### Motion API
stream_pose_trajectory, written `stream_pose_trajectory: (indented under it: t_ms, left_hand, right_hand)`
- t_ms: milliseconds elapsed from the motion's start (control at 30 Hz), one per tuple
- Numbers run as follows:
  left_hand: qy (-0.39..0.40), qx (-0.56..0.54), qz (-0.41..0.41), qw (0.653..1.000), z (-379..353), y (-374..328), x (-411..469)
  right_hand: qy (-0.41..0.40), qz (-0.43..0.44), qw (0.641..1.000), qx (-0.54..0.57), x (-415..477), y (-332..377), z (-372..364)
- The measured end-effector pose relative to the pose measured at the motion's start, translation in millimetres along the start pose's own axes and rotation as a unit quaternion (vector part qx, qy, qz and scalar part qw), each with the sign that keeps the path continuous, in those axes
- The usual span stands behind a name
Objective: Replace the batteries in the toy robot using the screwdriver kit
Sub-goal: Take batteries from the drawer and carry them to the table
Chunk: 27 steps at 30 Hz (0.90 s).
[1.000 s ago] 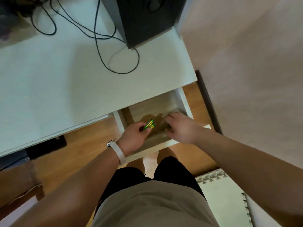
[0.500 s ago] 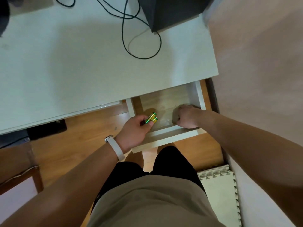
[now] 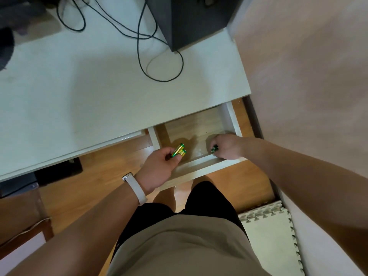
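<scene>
An open white drawer point(image 3: 201, 166) with a wooden bottom sticks out under the right end of the white desk point(image 3: 99, 96). My left hand point(image 3: 159, 168), with a white wristband, holds two green-and-yellow batteries point(image 3: 179, 150) over the drawer's left part. At the drawer's front right corner my right hand point(image 3: 227, 146) is closed on a small dark green object point(image 3: 214, 149), most of it hidden by the fingers. The toy robot and the screwdriver kit are not in view.
A black speaker box point(image 3: 191, 18) stands at the desk's back right, with black cables point(image 3: 139, 36) looping across the top. A wall point(image 3: 308, 76) runs along the right. Wooden floor and a foam mat point(image 3: 266, 236) lie below, by my legs.
My right hand went from flat on the drawer bottom to curled at the front right corner, where a dark green object now shows in its fingers. The left hand kept its batteries.
</scene>
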State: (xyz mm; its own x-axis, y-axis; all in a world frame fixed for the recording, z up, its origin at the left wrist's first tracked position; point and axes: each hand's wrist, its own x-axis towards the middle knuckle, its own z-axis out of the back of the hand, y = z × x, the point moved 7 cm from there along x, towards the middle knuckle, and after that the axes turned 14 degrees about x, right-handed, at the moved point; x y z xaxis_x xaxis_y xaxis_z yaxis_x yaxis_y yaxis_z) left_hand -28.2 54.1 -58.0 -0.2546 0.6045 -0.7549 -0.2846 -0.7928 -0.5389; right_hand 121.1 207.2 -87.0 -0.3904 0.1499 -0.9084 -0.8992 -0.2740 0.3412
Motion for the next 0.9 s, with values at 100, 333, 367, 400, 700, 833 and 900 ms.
stream_pose_trajectory:
  t_ms: [100,333,367,400,700,833,900]
  left_hand:
    - [-0.001,-0.003,-0.004,1.0,3,-9,-5]
    - [-0.004,-0.024,-0.009,1.0,15,-34,-22]
    - [-0.005,-0.024,-0.018,1.0,17,-38,-25]
    - [-0.006,-0.023,-0.027,0.999,18,-44,-28]
    - [0.031,-0.025,-0.105,0.994,18,-81,-57]
    - [0.035,-0.003,-0.144,0.989,20,-96,-68]
    - [0.044,-0.003,-0.157,0.987,19,-102,-75]
  right_hand:
    - [-0.06,0.017,0.992,0.108,-12,-1,2]
    - [-0.194,0.036,0.929,0.314,-56,13,10]
    - [-0.209,0.035,0.916,0.34,-62,14,10]
    - [-0.224,0.037,0.904,0.363,-71,15,10]
    - [-0.312,0.089,0.721,0.612,-146,11,-27]
    - [-0.358,0.071,0.679,0.636,-167,5,-40]
    - [-0.378,0.073,0.668,0.636,-180,3,-43]
